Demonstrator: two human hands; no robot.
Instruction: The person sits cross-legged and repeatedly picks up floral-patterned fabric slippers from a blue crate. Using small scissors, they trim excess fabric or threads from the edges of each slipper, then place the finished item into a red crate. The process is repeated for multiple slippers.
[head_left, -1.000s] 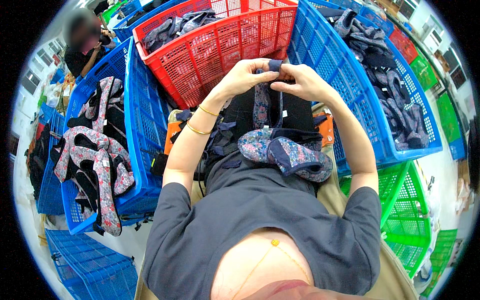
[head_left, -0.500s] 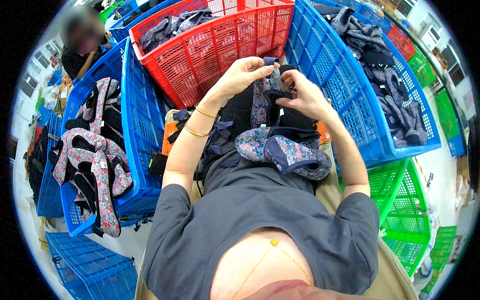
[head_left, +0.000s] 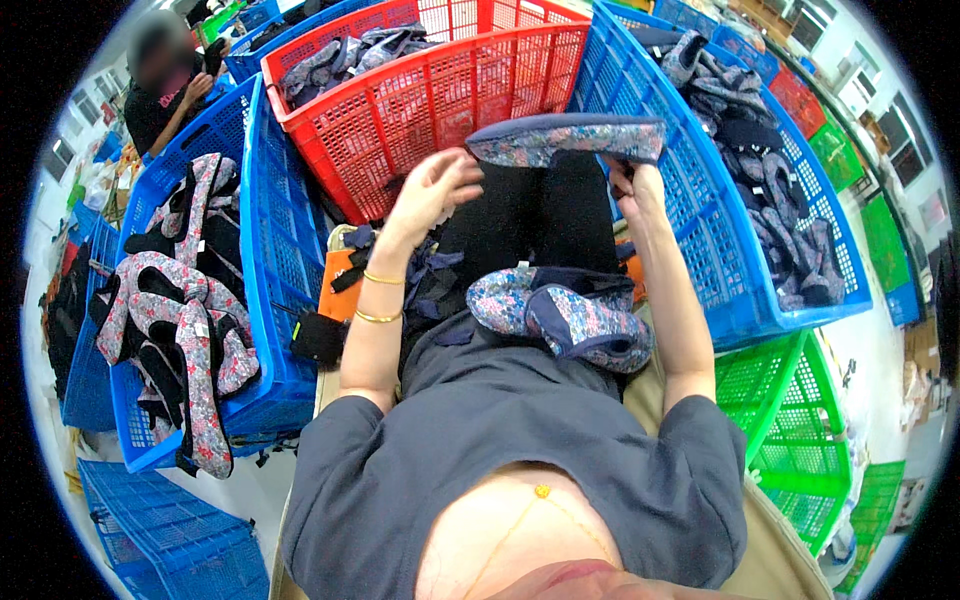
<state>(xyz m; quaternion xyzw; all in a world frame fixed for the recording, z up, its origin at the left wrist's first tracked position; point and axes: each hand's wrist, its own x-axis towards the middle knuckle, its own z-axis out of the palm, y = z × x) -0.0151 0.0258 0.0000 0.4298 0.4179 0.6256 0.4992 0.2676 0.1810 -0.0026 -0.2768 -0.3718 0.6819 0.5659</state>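
My right hand grips a blue floral slipper by one end, holding it sideways in the air before the red crate. The slipper's dark blue edge faces up. My left hand is open, fingers apart and a little curled, close to the slipper's other end and seemingly holding nothing. On my lap lie more floral slippers in blue and pink with dark trim, one overlapping another. Scraps of dark blue fabric are beside them, under my left forearm.
A red crate stands ahead, holding dark slippers. Blue crates with slippers flank me at left and right. Green crates stand at lower right. A person is at the far left.
The slipper between both hands has swung out sideways and is now held by my right hand alone. My left hand has let go and moved left and down.
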